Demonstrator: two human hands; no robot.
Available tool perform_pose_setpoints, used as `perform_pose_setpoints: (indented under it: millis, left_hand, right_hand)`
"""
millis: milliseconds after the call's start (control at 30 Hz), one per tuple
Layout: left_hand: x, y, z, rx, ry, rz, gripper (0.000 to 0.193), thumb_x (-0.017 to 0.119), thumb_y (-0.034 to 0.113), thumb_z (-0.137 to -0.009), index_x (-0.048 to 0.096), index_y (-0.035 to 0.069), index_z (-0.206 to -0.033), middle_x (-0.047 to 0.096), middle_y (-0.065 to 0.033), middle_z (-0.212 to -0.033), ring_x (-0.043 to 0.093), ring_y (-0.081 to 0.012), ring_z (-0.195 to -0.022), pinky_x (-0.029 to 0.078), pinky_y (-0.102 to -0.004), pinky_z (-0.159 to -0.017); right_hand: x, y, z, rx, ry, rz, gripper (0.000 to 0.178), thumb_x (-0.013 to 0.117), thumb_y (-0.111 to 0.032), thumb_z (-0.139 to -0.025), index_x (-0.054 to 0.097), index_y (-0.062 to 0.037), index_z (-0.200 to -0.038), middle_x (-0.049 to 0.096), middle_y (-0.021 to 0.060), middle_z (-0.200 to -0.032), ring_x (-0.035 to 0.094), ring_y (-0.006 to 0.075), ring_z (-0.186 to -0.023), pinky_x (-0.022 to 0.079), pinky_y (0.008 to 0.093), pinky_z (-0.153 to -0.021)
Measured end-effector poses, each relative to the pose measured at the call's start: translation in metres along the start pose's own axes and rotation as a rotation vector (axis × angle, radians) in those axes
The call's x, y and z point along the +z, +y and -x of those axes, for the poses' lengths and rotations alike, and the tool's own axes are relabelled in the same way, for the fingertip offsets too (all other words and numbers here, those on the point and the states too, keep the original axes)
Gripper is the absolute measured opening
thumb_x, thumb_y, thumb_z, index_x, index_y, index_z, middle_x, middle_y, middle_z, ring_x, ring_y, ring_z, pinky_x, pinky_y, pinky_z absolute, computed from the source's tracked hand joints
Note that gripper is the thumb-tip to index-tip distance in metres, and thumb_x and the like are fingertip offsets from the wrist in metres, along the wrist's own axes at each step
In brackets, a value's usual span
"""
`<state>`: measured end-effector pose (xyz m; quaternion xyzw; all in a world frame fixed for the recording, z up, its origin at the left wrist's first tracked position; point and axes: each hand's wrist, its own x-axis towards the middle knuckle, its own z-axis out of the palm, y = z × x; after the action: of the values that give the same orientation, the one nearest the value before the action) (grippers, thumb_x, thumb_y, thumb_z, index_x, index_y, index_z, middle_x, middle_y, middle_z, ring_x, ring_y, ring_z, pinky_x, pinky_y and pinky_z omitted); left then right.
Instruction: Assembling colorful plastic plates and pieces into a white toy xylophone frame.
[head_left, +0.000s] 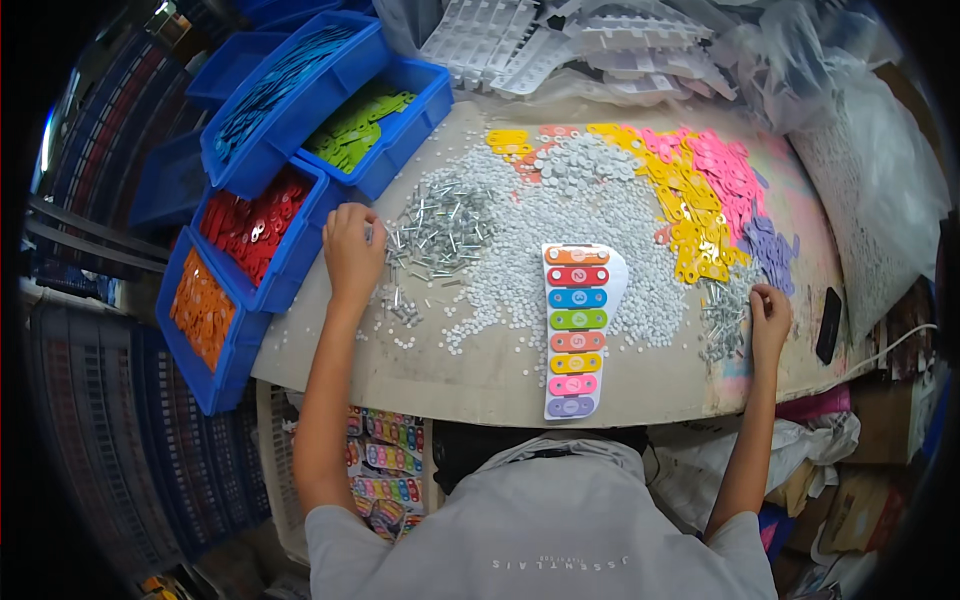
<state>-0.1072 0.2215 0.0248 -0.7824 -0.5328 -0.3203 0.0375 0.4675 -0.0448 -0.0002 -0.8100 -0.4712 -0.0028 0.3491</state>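
Note:
My left hand (355, 252) is closed at the left edge of a pile of metal pins (440, 232), its fingertips pinched around something small I cannot make out. On the other side, my right hand (769, 318) is beside a smaller heap of metal fasteners (724, 318). Its thumb and fingers are pressed together, and whatever they hold is too small to name. Between the hands, near the front edge, lies a white card (614, 290) bearing a column of coloured plastic strips (577, 319) with rounded ends. Small white discs (500, 280) spread around it.
Blue bins (262, 290) at left hold orange, red, green and blue pieces. Yellow (692, 205), pink (722, 165) and purple strips (770, 250) lie in heaps at right. White plastic trays (480, 45) are at the back. A black phone-like object (828, 325) rests near the right edge.

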Motion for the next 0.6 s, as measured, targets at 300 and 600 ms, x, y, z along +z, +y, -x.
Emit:
perform_pose_setpoints:
  millis: [300,600]
  left_hand:
    - [-0.032,0.051,0.011,-0.205,0.000,0.389,0.007,0.065,0.006,-0.090,0.067,0.003,-0.096,0.064,-0.0100,-0.088,0.059,-0.0236,-0.081,0.047,-0.0352,-0.072]
    - [-0.032,0.136,0.050,-0.181,-0.358,0.747,0.011,0.070,0.005,-0.089,0.072,0.003,-0.100,0.065,-0.0052,-0.086,0.056,-0.0149,-0.076,0.044,-0.0279,-0.068]
  right_hand:
    - [-0.024,-0.017,0.007,-0.057,-0.164,-0.049,0.008,0.067,0.000,-0.088,0.069,-0.0012,-0.096,0.065,0.0084,-0.093,0.062,0.0213,-0.088,0.049,0.0313,-0.078]
    - [-0.011,-0.032,0.012,-0.209,-0.122,0.223,0.005,0.062,-0.001,-0.089,0.058,-0.0008,-0.090,0.059,0.0177,-0.092,0.057,0.0365,-0.092,0.045,0.0432,-0.083]
